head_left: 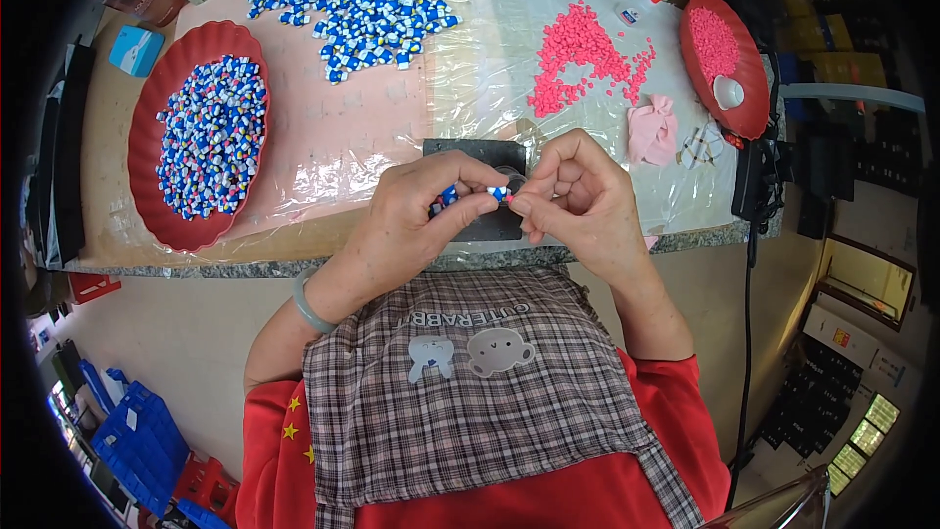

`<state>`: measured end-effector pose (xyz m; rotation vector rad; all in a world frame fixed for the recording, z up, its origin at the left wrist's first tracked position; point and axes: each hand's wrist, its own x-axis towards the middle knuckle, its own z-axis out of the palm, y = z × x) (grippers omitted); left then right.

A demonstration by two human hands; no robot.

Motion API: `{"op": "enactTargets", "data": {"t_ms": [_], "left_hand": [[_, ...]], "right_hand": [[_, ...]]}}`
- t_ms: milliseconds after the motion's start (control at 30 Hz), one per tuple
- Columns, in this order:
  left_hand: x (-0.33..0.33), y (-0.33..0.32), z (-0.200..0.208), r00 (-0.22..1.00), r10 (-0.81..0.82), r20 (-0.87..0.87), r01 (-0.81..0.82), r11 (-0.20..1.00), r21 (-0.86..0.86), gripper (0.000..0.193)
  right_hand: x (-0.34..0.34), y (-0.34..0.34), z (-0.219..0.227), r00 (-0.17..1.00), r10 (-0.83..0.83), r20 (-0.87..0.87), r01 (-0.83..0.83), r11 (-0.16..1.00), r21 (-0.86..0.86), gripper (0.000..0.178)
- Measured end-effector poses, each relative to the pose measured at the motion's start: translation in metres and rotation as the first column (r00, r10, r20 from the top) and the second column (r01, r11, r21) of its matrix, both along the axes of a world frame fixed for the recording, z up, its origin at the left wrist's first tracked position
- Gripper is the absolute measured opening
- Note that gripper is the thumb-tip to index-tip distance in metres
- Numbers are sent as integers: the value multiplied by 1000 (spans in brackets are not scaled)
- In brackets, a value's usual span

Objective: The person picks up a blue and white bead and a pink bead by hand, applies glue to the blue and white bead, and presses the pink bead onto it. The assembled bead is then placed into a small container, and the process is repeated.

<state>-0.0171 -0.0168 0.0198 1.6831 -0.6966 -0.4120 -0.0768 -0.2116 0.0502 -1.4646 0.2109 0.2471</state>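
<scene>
The grip of the left hand (416, 211) is a pinch: thumb and forefinger close on a small blue-and-white piece (499, 193), held over the dark block (477, 188) at the counter's (323, 137) front edge. The right hand (578, 191) pinches the same piece at its other end, fingertips meeting the left's. The piece looks light, hard and smooth, likely slippery, so it is best taken by its ends with fingertips only. More such pieces fill the red tray (147, 152); pink bits (583, 59) lie loose beyond.
</scene>
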Motion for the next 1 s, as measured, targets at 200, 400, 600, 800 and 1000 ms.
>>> {"op": "enactTargets", "data": {"t_ms": [200,400,600,800,1000], "left_hand": [[0,-3,0,991,-33,127,34,999,-10,15],[-4,-5,-2,962,-10,273,14,1000,-14,17],[3,0,-3,980,-27,196,35,999,-37,17],[22,20,-25,622,-286,-729,-303,770,-561,21],[31,25,-33,413,-524,-745,-452,592,-667,22]], "right_hand": [[1,2,0,1000,6,-24,-8,997,-80,25],[-2,9,-1,998,7,60,11,956,-293,21],[0,-1,3,991,55,119,8,883,-470,17],[17,-49,-35,979,-73,189,189,671,-717,12],[31,-43,-54,919,87,385,253,619,-743,13]]}}
